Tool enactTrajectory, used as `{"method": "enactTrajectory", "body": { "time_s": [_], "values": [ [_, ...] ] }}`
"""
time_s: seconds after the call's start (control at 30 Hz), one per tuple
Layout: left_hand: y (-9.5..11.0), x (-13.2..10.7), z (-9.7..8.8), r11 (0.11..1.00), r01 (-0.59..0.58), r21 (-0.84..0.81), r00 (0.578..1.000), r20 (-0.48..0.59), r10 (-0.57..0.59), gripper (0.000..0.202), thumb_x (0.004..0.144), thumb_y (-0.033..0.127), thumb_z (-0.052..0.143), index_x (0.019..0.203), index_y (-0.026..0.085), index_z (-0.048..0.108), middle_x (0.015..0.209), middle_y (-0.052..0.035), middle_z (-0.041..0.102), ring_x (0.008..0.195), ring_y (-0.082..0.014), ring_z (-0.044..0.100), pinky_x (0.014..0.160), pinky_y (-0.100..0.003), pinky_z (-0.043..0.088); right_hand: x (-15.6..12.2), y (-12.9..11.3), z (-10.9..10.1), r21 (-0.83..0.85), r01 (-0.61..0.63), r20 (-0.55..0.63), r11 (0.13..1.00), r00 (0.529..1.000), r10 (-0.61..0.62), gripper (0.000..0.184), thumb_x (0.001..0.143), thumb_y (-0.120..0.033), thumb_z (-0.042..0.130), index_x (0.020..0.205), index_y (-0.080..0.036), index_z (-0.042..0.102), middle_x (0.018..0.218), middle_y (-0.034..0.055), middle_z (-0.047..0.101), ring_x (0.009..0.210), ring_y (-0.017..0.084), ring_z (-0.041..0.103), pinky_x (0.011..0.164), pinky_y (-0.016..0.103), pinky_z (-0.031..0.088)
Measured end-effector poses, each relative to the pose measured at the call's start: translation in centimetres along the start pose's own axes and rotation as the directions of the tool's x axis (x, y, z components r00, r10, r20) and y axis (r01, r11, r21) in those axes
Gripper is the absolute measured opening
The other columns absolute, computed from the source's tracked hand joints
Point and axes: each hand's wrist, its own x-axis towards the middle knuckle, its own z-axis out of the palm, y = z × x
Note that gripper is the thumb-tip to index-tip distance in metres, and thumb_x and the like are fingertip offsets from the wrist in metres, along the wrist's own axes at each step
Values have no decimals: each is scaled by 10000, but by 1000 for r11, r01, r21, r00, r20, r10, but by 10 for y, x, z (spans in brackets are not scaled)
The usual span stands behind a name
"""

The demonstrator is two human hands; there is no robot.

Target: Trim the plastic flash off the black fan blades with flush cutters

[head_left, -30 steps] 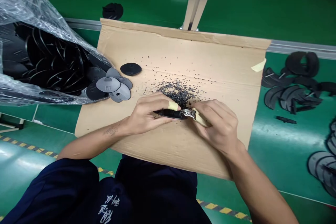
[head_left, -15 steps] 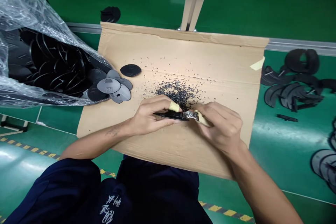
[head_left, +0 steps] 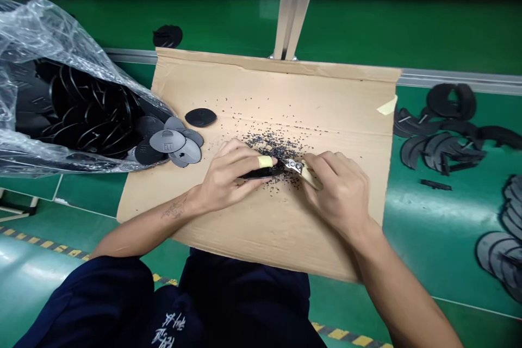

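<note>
- Fingers point(head_left: 243, 167) of the left hand point(head_left: 223, 180) clamp a thin black disc point(head_left: 259, 173) over the tan cardboard sheet point(head_left: 244, 239).
- Right hand point(head_left: 340, 190) closes around cream-handled, silver-metal nippers point(head_left: 294, 166) at its edge.
- Small black fragments point(head_left: 265, 141) suggest much clipping done; this disc seems unfinished.

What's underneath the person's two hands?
Below the left hand and right hand is cardboard, with small black bits strewn between and beyond them. What lies directly under the hands, and under the black disc in the left one, is covered.
</note>
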Motion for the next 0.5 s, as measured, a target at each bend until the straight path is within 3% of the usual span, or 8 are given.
{"method": "enactTrajectory", "body": {
  "time_s": [0.07, 0.13, 0.23, 0.3, 0.33, 0.4, 0.5],
  "values": [
    [1, 0, 1, 999, -20, -38, 1000, 23, 21, 210, 919, 217, 738, 1126, 189, 721, 938, -30, 759, 846, -141, 628, 786, -305, 509, 1, -1, 0, 46, -29, 17, 999, 999, 28, 182, 958, -168, 537, 1027, -142, 704, 819, 80, 704, 725, 200, 565, 635, 337, 397],
    [2, 0, 1, 995, 16, -98, 1000, 9, -15, 206, 916, 209, 741, 1119, 190, 717, 946, -28, 758, 833, -131, 642, 764, -289, 524, 1, -4, -1, 216, -107, 52, 970, 994, 98, 162, 957, -203, 568, 1048, -160, 695, 859, 77, 711, 754, 200, 599, 651, 333, 431],
    [2, 0, 1, 947, 157, -279, 983, -44, -176, 187, 904, 230, 757, 1077, 185, 700, 955, -33, 753, 837, -127, 681, 749, -268, 565, 2, -12, -1, 549, -258, 140, 795, 966, 217, 200, 936, -329, 669, 1080, -191, 672, 905, 52, 712, 740, 175, 621, 628, 301, 476],
    [2, 0, 0, 897, 206, -391, 969, -48, -244, 192, 886, 243, 776, 1034, 175, 674, 966, -45, 747, 889, -141, 710, 779, -269, 596, 3, -16, -2, 654, -294, 153, 697, 954, 258, 216, 915, -363, 709, 1058, -207, 661, 898, 34, 708, 698, 155, 612, 588, 281, 473],
    [2, 0, 0, 885, 206, -418, 969, -36, -243, 192, 878, 233, 781, 1015, 172, 661, 970, -49, 744, 916, -148, 717, 798, -272, 606, 3, -17, -2, 670, -276, 124, 689, 957, 263, 175, 920, -335, 704, 1032, -211, 656, 884, 28, 705, 691, 150, 612, 585, 277, 471],
    [1, -1, 0, 908, 165, -385, 983, -6, -182, 173, 880, 184, 761, 1010, 166, 649, 970, -54, 735, 939, -151, 718, 820, -276, 613, 2, -18, -3, 639, -164, 9, 751, 979, 206, 60, 932, -230, 667, 982, -208, 644, 851, 26, 702, 697, 146, 619, 609, 280, 471],
    [-3, -3, 0, 984, 29, -176, 998, 52, -21, 209, 918, 112, 661, 1119, 169, 661, 1029, -74, 728, 972, -160, 701, 844, -304, 612, 1, -17, -5, 468, 90, -169, 879, 986, -11, 86, 928, -124, 617, 969, -194, 646, 803, 40, 706, 697, 157, 620, 626, 309, 442]
  ]
}}
